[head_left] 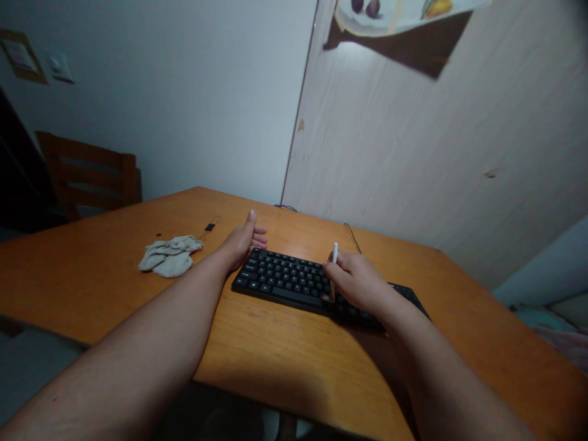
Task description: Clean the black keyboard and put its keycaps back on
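A black keyboard [289,278] lies flat on the wooden table, its keys facing up. At its left end rests my left hand [243,242], open on its side, with the thumb pointing up and the fingers stretched out behind the far left corner. My right hand [356,278] is closed around a small brush with a white handle [335,252]. The brush's blurred lower end [329,297] reaches the keys right of the middle. Behind my right hand and wrist, part of the keyboard's right side is hidden.
A crumpled pale cloth [169,256] lies left of my left arm, near a small black tag [210,227] on a thin cord. A dark cable [351,236] runs behind the keyboard. Walls border the table's far side; a wooden chair [92,174] stands back left.
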A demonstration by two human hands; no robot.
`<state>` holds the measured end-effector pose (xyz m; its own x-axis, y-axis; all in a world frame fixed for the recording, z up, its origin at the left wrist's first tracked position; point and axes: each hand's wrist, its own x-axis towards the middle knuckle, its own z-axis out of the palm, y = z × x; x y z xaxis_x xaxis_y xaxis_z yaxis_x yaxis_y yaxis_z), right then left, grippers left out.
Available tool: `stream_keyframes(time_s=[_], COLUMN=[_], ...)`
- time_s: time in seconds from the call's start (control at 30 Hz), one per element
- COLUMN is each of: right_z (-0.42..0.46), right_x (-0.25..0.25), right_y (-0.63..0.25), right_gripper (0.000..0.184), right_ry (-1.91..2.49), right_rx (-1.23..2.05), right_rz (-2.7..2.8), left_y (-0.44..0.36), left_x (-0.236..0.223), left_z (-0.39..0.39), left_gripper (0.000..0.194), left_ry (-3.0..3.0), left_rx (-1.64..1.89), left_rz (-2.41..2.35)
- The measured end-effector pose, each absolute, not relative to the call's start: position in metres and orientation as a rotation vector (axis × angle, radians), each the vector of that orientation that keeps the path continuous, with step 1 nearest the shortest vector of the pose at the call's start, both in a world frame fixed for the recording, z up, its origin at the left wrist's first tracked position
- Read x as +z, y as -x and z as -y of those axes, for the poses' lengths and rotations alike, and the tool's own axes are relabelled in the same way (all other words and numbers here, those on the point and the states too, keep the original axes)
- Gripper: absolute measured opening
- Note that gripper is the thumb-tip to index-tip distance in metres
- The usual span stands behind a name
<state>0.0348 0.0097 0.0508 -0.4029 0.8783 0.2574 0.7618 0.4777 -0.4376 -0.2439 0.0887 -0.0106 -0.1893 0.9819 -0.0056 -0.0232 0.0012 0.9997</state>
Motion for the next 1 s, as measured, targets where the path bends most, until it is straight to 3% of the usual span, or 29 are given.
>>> stream_keyframes(time_s=[0.13,0.33,0.67,1.0], right_z=[-0.016,-0.027,-0.036,-0.028], right_x=[0.050,0.043,0.024,0.036], right_y=[-0.040,-0.048,-0.043,-0.044], right_gripper=[0.028,0.032,0.034,0.032], right_ry=[1.313,1.318,1.259,1.376], right_rx=[0.397,0.225,0.292,0.174], right_rz=[2.050,1.752,1.908,2.098], left_y=[0.244,0.244,0.244,0.246], left_x=[-0.010,-0.011,-0.013,-0.017], left_z=[-0.089,-0.089,-0.090,-0.094], left_gripper=[0.083,0.080,0.083,0.081], left_ry=[-1.091,-1.083,-1.096,-1.103], left_rx=[1.354,1.357,1.355,1.360], left_rz=[-1.335,-1.322,-1.334,-1.318])
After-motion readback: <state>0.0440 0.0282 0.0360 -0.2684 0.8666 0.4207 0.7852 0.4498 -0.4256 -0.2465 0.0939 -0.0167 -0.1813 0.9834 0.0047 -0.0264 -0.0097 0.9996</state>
